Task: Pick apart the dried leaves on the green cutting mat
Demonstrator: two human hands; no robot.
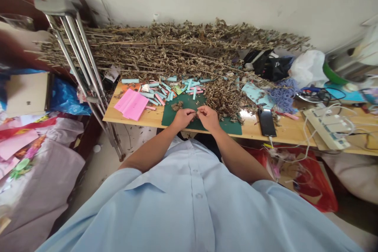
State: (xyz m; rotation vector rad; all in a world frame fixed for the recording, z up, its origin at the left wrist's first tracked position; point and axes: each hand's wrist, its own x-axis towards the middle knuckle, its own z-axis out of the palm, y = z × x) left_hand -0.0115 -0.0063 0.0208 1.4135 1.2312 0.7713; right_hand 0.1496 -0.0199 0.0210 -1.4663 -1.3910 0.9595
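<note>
Mostly grey-brown dry leaves [223,96], curled, partly over a green mat [169,117]

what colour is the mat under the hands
The mat is dark green, seen best in the head view.

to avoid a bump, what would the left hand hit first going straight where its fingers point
Most likely the right hand, which faces the left hand closely; anything held between them is too small to tell.

No readable text, only an illegible mark [28,103] on a flat beige item [25,88]
</note>
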